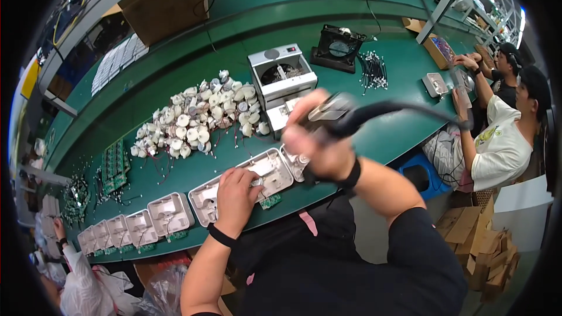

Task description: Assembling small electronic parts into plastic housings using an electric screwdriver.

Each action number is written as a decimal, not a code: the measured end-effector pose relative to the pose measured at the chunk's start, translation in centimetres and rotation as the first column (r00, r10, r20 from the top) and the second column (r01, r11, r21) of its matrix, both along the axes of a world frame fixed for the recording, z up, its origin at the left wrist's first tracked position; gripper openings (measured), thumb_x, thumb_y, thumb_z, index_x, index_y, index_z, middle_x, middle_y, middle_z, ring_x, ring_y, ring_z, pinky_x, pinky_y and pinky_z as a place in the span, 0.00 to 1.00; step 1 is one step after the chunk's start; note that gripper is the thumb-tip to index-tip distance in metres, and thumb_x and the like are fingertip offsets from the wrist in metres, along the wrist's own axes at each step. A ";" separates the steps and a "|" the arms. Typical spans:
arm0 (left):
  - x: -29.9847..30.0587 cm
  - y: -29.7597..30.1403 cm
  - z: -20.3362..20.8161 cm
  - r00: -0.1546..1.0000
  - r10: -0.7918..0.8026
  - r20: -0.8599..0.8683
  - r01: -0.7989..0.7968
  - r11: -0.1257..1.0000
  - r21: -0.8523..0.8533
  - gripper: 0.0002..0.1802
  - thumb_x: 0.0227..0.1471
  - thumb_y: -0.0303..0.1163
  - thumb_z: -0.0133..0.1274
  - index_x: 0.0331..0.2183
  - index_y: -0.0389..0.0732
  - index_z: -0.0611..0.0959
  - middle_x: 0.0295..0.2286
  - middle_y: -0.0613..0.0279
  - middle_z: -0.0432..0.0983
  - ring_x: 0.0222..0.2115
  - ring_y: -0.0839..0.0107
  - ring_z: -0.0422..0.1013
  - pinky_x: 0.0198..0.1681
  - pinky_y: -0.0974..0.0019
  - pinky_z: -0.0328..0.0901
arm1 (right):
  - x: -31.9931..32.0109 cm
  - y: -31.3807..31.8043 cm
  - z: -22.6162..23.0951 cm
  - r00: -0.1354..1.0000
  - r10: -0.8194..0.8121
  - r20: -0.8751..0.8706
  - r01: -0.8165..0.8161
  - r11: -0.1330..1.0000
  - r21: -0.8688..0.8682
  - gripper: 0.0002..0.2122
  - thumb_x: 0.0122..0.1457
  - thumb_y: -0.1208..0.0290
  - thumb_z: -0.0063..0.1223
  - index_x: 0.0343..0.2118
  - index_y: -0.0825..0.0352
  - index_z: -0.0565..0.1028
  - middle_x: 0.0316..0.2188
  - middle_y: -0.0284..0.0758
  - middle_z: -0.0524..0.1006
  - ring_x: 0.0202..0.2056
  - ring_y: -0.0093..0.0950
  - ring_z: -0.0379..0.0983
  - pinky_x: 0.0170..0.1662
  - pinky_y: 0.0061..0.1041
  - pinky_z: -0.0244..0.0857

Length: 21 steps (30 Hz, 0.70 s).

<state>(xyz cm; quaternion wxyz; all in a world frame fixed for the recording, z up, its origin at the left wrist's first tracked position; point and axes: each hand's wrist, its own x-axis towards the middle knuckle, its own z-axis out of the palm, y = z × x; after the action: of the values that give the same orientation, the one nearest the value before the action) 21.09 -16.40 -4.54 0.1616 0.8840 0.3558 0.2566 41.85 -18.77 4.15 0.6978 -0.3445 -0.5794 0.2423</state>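
Observation:
My left hand (236, 192) rests over a long pale-grey plastic housing (277, 186) at the table's near edge. Its fingers curl down into the housing, with the thumb beside a small shiny part (256, 181). A green circuit board (270, 201) hangs at the housing's near side. Raised to the right, my right hand (325, 149) is smeared by motion, its fingers closed round what looks like an electric screwdriver (332, 111) with a thick black cord (392, 109). Below that hand another pale housing (294, 162) is partly hidden.
A screw feeder (284, 73) stands beyond my hands, beside a heap of white motors (190, 120). Several open housings (170, 213) line the near edge leftward. A black fan unit (338, 50) and cable bundle (373, 70) lie farther right. Co-workers (503, 140) sit right; another's hand (60, 228) shows left.

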 end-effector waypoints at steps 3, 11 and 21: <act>0.6 -0.3 0.1 1.000 -0.013 -0.004 0.013 1.000 -0.024 0.13 0.37 0.28 0.64 0.30 0.41 0.80 0.30 0.60 0.74 0.37 0.57 0.71 0.49 0.58 0.63 | 4.4 1.3 2.3 0.990 -0.144 -0.011 0.143 0.989 -0.039 0.04 0.55 0.79 0.51 0.31 0.68 0.67 0.19 0.33 0.71 0.18 0.20 0.68 0.23 0.22 0.64; 0.7 -0.5 -0.3 1.000 -0.018 0.021 0.019 0.999 -0.038 0.16 0.38 0.30 0.65 0.32 0.39 0.79 0.33 0.59 0.74 0.39 0.56 0.70 0.51 0.57 0.62 | 4.6 4.0 2.6 0.994 -0.108 -0.007 0.102 0.955 -0.280 0.06 0.58 0.75 0.50 0.33 0.70 0.67 0.18 0.33 0.70 0.18 0.22 0.67 0.24 0.22 0.64; -4.5 0.2 0.8 0.979 0.048 -0.198 -0.059 0.997 -0.053 0.53 0.29 0.46 0.71 0.57 0.42 0.65 0.53 0.49 0.63 0.57 0.51 0.58 0.62 0.48 0.51 | -3.8 -0.5 -0.9 0.931 0.345 -0.119 -0.363 0.910 -0.199 0.11 0.57 0.75 0.52 0.39 0.68 0.62 0.22 0.38 0.71 0.20 0.22 0.66 0.27 0.23 0.65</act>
<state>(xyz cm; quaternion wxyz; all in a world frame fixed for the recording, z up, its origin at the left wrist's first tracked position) 16.62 -16.24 -3.71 0.1446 0.8900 0.4011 0.1619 38.09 -19.27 3.24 0.6233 -0.2978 -0.5733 0.4406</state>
